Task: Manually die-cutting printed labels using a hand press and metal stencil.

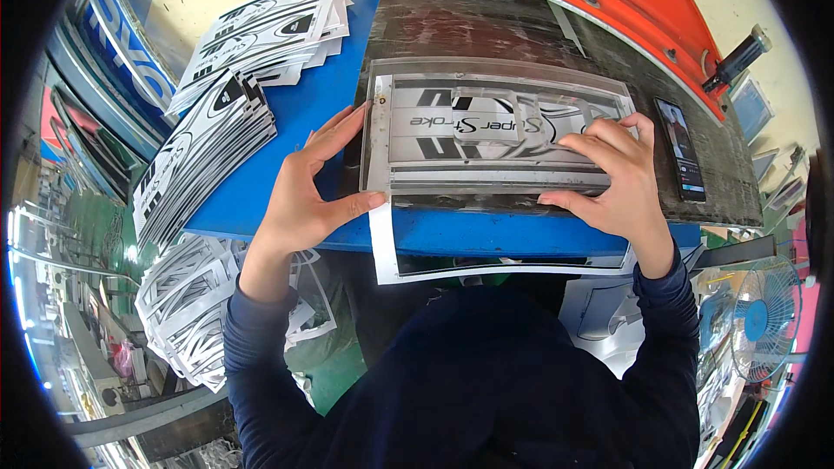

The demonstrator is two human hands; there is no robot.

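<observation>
A rectangular clear plastic cutting die (377,152) lies on the dark board, with a black-and-white printed sheet (427,121) visible through it. My left hand (304,187) grips its left end, fingers along the side and thumb at the near corner. At the right end my right hand (624,175) has its fingers bent over the top and its thumb by the near edge. A white paper border (385,247) sticks out below the die and hangs over the blue table edge. What lies under my right fingertips is hidden.
Stacks of printed sheets (204,152) sit on the blue table (261,208) at left. An orange machine beam (608,0) crosses behind the dark board (452,17). A phone (680,149) lies right. Below left is a pile of cut paper (187,313); a fan (757,320) stands right.
</observation>
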